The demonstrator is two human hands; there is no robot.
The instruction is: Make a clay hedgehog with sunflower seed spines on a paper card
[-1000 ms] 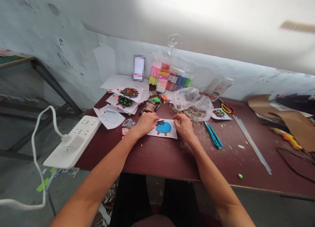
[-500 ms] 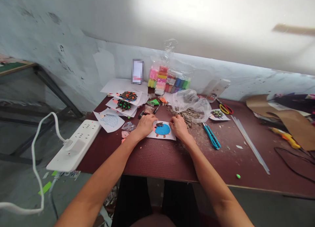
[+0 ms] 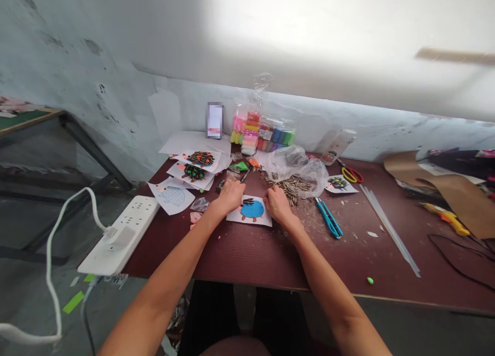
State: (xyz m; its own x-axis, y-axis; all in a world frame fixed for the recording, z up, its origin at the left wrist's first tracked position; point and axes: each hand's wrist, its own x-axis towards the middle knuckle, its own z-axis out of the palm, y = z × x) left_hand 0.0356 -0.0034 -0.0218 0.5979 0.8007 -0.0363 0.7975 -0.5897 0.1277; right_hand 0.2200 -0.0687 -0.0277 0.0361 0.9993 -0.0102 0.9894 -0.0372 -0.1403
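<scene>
Two bare forearms ran up from the near table edge (image 3: 270,281) to a small white card bearing a blue clay hedgehog (image 3: 250,210), which lay flat on the maroon tabletop between the hands. The left hand (image 3: 231,195) rested at the card's left edge, fingers curled together by a few dark seeds already set in the clay's upper left; whether it pinched a seed could not be told. The right hand (image 3: 277,203) pressed the card's right edge, fingers together. Good practice here seemed to be pinning the card firmly and seating each seed shallowly, overlapping rows. Beyond lay the sunflower seeds (image 3: 294,183) spilling from a clear plastic bag (image 3: 299,163), then finished hedgehog cards (image 3: 195,165), then colored clay packs (image 3: 261,132) against the wall.
</scene>
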